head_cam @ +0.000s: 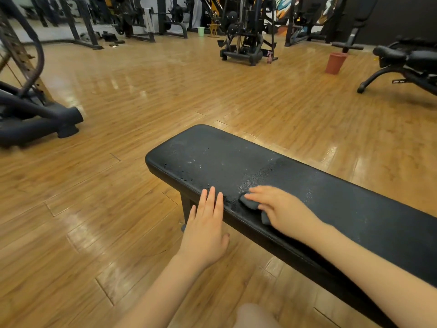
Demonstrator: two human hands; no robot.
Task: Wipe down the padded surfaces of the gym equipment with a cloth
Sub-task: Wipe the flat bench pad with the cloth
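Note:
A black padded flat bench (236, 159) runs from the centre of the view to the lower right, with water droplets and a damp streak on its top. My right hand (281, 209) lies flat on a small dark grey cloth (250, 203) and presses it against the pad near the front edge; the hand is slightly blurred. Straight fingers of my left hand (205, 223) rest with their tips on the bench's front edge, left of the cloth. Most of the cloth is hidden under my right palm.
Wooden floor surrounds the bench. A black machine base (40, 119) sits at the left, an adjustable bench (406, 62) at the right, a red-brown bucket (335, 63) and a small spray bottle (269, 57) beyond, and a weight rack (246, 31) at the back.

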